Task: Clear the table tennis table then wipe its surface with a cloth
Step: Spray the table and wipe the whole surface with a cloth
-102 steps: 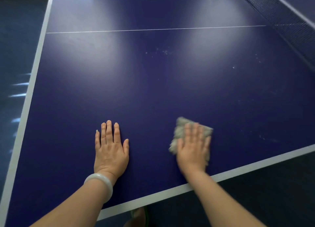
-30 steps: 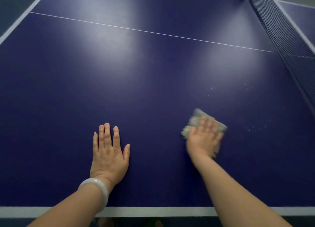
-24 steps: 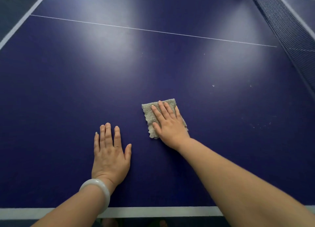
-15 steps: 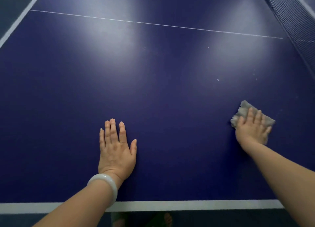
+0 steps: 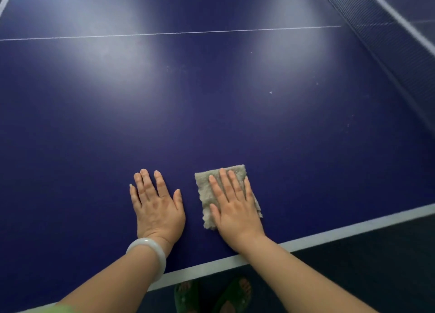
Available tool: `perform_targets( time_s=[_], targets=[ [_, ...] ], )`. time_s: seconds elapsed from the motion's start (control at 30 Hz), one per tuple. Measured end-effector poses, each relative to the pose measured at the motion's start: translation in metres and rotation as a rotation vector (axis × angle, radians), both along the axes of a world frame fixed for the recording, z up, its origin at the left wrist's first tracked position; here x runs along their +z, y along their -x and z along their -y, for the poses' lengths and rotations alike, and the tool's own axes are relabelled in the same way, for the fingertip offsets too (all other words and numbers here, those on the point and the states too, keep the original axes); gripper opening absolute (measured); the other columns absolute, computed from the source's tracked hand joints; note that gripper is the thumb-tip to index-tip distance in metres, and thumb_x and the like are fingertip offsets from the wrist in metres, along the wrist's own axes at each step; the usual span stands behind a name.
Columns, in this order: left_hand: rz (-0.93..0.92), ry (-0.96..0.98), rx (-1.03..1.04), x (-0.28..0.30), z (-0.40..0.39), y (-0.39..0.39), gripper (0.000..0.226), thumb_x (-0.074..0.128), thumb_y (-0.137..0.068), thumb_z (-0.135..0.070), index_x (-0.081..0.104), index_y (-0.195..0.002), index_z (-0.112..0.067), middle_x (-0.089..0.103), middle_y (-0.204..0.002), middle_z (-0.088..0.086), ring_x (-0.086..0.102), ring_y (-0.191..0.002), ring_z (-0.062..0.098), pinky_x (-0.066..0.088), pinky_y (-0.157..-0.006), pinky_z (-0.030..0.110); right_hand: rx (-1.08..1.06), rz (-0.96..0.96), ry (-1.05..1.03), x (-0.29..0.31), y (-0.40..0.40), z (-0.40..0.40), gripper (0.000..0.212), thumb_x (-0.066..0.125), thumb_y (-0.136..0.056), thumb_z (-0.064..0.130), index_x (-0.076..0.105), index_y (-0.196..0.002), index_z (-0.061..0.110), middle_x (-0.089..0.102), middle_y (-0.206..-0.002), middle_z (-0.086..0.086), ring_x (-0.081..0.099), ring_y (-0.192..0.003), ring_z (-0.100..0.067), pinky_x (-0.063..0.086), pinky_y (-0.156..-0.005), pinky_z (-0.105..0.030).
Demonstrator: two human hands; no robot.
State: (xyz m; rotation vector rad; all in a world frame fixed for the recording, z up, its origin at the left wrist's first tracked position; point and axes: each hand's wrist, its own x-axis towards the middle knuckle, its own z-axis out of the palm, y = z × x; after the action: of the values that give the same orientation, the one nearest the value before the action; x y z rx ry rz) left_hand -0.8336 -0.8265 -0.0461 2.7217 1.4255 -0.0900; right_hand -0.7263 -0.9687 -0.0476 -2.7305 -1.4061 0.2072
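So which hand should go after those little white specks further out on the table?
The right hand. It lies flat on the grey cloth, and the specks sit ahead on its side, toward the net. The left hand rests bare on the table, seemingly as support.

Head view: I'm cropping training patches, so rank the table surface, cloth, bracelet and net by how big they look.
1. table surface
2. net, cut off by the frame
3. cloth, partly under the right hand
4. bracelet
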Motion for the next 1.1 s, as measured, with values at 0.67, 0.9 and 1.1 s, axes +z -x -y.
perform_targets(
  time_s=[0.67,0.9,1.1],
  targets=[
    [0.097,0.068,-0.003,0.002,-0.001,0.002,0.072,0.031,-0.098,-0.047,0.014,-0.153,-0.004,0.004,-0.16,0.022,-0.005,-0.149,0.033,-0.006,-0.121,0.046,-0.237,0.07,0.034,0.0,-0.03,0.142,0.06,0.025,-0.098,0.042,0.014,-0.155,0.027,0.011,-0.163,0.002,0.004,-0.15,-0.014,0.009,-0.119,-0.045],
    [0.249,0.146,-0.069,0.016,0.023,-0.036,0.058,0.061,-0.09,-0.014,0.041,-0.14,0.006,0.026,-0.152,0.029,0.017,-0.143,0.045,0.011,-0.12,0.05,-0.357,0.061,0.047,-0.003,-0.08,0.176,0.061,0.025,-0.097,0.042,0.015,-0.154,0.024,0.014,-0.162,-0.002,0.009,-0.149,-0.018,0.011,-0.117,-0.047],
    [0.293,0.247,-0.177,0.032,0.126,-0.147,0.062,0.041,-0.1,-0.033,0.02,-0.152,-0.006,0.007,-0.161,0.016,0.0,-0.149,0.03,-0.002,-0.122,0.038,-0.222,0.027,0.02,0.0,-0.089,0.19,0.061,0.026,-0.098,0.044,0.016,-0.155,0.024,0.012,-0.163,-0.003,0.009,-0.15,-0.02,0.012,-0.116,-0.047]
  ],
)
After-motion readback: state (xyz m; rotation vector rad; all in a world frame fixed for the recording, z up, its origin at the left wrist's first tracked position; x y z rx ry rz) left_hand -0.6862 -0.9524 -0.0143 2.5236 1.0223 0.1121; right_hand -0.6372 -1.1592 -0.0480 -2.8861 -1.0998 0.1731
